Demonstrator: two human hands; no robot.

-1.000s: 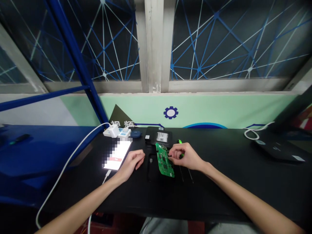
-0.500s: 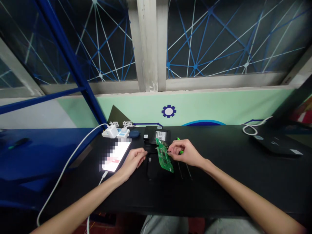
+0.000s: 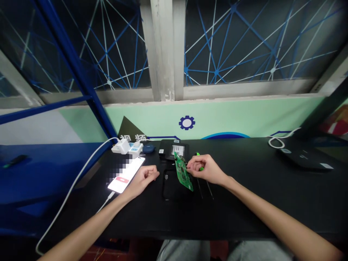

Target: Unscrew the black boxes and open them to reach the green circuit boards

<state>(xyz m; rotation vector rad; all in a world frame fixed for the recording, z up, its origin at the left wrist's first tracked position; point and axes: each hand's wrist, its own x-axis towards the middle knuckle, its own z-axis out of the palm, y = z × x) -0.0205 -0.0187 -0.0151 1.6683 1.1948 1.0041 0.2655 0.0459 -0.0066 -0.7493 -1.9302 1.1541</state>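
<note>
A green circuit board [image 3: 184,175] stands tilted above the table, its right edge pinched in my right hand [image 3: 205,169]. Beneath the board lies a black plastic tray-like casing [image 3: 164,185]. My left hand [image 3: 144,179] rests beside the lit phone [image 3: 122,182], its fingers curled in and nothing showing in them. Two screwdrivers with green and black handles [image 3: 201,168] lie under and behind my right hand, their thin shafts pointing toward me. Behind the board sits a black box with a white label [image 3: 178,150].
A white charger on a power strip [image 3: 121,146] stands at the back left, its white cable [image 3: 71,191] looping down the left side. A small dark blue case [image 3: 148,149] sits next to it. A flat black device [image 3: 304,159] and a white cable coil [image 3: 276,142] lie far right.
My left hand has drawn back leftward from the casing toward the phone. The circuit board stays in my right hand at almost the same tilt. The view has shifted slightly.
</note>
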